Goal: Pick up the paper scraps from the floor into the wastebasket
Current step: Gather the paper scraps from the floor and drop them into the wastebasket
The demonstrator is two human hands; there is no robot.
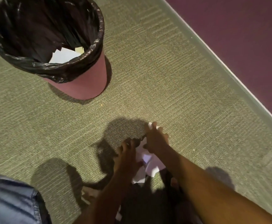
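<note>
Carpet: a ribbed green-grey carpet [164,70] covered the whole floor and carried everything in view
Wall: a dark red wall [245,29] filled the upper right corner
Skirting: a pale skirting strip [210,51] ran diagonally from the top edge down to the right edge, closing the floor on that side
Open floor: bare carpet lay between the wastebasket and the hands, and from the hands across to the skirting
Wastebasket: a pink wastebasket [83,81] stood upright at upper left, well apart from both hands
Liner: a black bin liner [35,29] was folded over its rim
Paper inside: white paper pieces [64,55] lay at the bottom of the liner
Leg: a blue denim leg [10,199] sat in the lower left corner
Paper scraps: a loose heap of white paper scraps [151,165] lay on the carpet between the two hands, touching both
Right hand: the right hand [156,139] reached over the far end of the heap, fingers spread apart and pressed down, thumb against the paper
Left hand: the left hand [125,156] sat at the heap's left edge, fingertips down; blur hid whether it gripped anything
Small scrap: one small scrap [150,124] lay under the right fingertips
Stray piece: a white sliver [118,215] showed in shadow near the left forearm
</note>
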